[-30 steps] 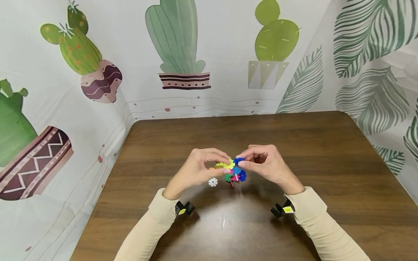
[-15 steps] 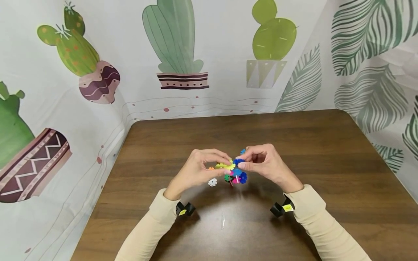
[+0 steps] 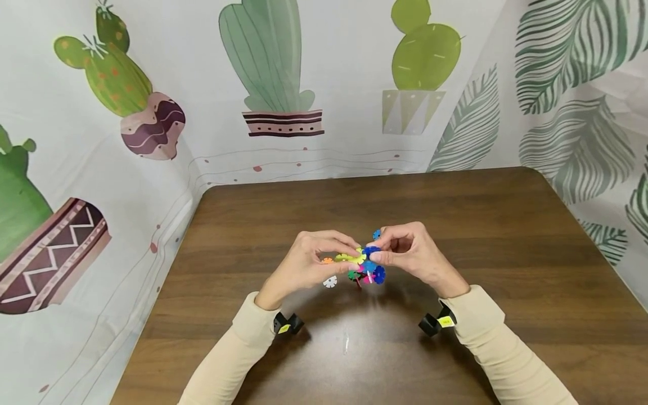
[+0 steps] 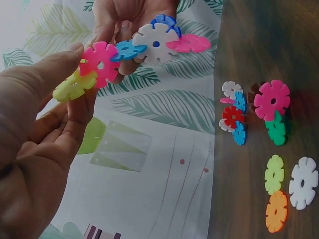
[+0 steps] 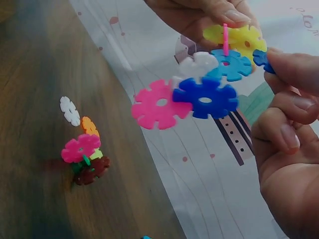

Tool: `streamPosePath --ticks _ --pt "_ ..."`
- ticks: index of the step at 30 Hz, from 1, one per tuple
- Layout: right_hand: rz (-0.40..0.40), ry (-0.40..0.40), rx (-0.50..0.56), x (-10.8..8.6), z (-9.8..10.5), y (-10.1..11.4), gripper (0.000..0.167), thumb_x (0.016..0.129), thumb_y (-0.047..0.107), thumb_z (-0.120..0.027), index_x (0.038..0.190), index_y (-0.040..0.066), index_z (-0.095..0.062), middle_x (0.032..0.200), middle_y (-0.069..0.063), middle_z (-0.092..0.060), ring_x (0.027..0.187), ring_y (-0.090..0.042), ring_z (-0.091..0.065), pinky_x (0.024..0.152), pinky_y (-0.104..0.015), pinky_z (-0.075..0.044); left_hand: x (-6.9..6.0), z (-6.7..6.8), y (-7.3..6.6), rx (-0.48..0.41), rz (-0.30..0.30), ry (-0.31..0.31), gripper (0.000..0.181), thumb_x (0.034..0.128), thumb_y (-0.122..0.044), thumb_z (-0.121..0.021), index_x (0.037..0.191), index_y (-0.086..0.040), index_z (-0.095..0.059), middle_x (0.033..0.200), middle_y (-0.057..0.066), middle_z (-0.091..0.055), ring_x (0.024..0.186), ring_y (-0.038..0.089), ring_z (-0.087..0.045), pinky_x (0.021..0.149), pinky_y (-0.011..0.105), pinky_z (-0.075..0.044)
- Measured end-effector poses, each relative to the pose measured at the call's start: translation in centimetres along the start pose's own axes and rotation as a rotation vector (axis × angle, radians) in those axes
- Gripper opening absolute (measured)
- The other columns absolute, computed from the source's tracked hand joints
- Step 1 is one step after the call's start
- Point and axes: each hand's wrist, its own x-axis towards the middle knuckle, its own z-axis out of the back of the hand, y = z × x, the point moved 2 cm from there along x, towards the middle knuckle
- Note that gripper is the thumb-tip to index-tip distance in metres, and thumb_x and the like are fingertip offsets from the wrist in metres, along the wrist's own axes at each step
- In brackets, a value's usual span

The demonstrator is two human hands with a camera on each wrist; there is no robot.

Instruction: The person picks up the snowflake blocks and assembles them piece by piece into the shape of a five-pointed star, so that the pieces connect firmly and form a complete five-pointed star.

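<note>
Close together above the table, both hands work on a chain of plastic flower-shaped discs. Between thumb and fingers my left hand [image 3: 309, 260] holds a yellow disc [image 5: 255, 36] at the chain's near end. A pink disc [image 4: 107, 77], a light blue disc [image 4: 128, 51], a white disc [image 4: 144, 42], a larger-looking dark blue disc [image 5: 219, 105] and another pink disc [image 5: 147, 110] follow from it. My right hand [image 3: 417, 256] pinches a small-looking dark blue disc [image 5: 261, 58] at the yellow disc's edge. Fingertips hide part of it, and I cannot tell whether the two interlock.
Loose and joined discs lie on the wooden table [image 3: 344, 208] beneath the hands: a white disc [image 4: 296, 188], an orange disc [image 4: 273, 219] joined to a yellow-green one, and a pink disc [image 4: 279, 105] with a green one. A cluster with a red disc [image 4: 230, 115] stands farther off.
My right hand has shifted slightly left, and a light blue disc behind its fingers shows more. The hanging part of the chain has swung slightly right. Both hands keep their hold.
</note>
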Motion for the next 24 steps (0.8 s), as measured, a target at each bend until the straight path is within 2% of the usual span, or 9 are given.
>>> streamPosePath --ticks 4,7,12,17,20,24 --pt "0.01 0.037 -0.017 0.03 0.22 0.03 0.013 0.086 -0.007 -0.084 0.097 0.002 -0.083 0.08 0.002 -0.073 0.061 -0.008 -0.052 0.048 -0.024 -0.043 0.09 -0.42 -0.2 -0.023 -0.004 0.019 0.021 0.0826 -0.005 -0.092 0.102 -0.009 -0.086 0.11 0.006 -0.082 0.103 0.015 -0.078 0.083 0.034 -0.066" --pt "0.012 0.045 -0.041 0.06 0.27 0.05 0.015 0.086 -0.006 -0.084 0.097 0.004 -0.084 0.079 0.001 -0.073 0.059 -0.009 -0.049 0.047 -0.026 -0.04 0.06 -0.55 -0.21 -0.028 -0.009 0.018 0.02 0.0826 -0.006 -0.093 0.102 -0.009 -0.086 0.11 0.006 -0.082 0.103 0.014 -0.078 0.083 0.031 -0.066" --pt "-0.014 0.008 -0.068 0.33 0.03 -0.25 0.015 0.087 -0.004 -0.085 0.099 0.006 -0.085 0.08 0.0 -0.075 0.058 -0.011 -0.054 0.049 -0.024 -0.046 -0.04 -0.26 -0.06 -0.014 -0.003 -0.006 0.019 0.0864 -0.012 -0.091 0.104 -0.012 -0.085 0.109 0.003 -0.082 0.103 0.013 -0.077 0.084 0.027 -0.063" --pt "-0.039 -0.049 -0.096 0.57 -0.15 -0.28 0.015 0.09 0.002 -0.084 0.103 0.01 -0.083 0.086 -0.001 -0.077 0.064 -0.017 -0.062 0.056 -0.026 -0.053 0.1 0.14 0.09 0.017 -0.002 -0.065 0.023 0.0867 -0.015 -0.092 0.107 -0.015 -0.08 0.108 0.0 -0.082 0.097 0.01 -0.075 0.086 0.028 -0.063" --pt "-0.047 -0.084 -0.1 0.49 -0.07 -0.15 0.015 0.092 0.003 -0.083 0.105 0.01 -0.081 0.086 -0.002 -0.076 0.067 -0.019 -0.062 0.056 -0.028 -0.054 0.18 0.37 0.08 0.02 0.008 -0.096 0.024 0.0867 -0.014 -0.091 0.107 -0.015 -0.077 0.107 -0.001 -0.081 0.093 0.01 -0.072 0.083 0.028 -0.063" --pt "-0.061 -0.112 -0.12 0.43 -0.09 0.08 0.011 0.093 0.005 -0.082 0.102 0.011 -0.08 0.085 -0.002 -0.075 0.066 -0.016 -0.061 0.056 -0.028 -0.053 0.22 0.44 0.25 0.035 0.037 -0.103 0.026 0.0869 -0.015 -0.091 0.108 -0.015 -0.076 0.102 -0.003 -0.079 0.09 0.009 -0.069 0.081 0.028 -0.062"
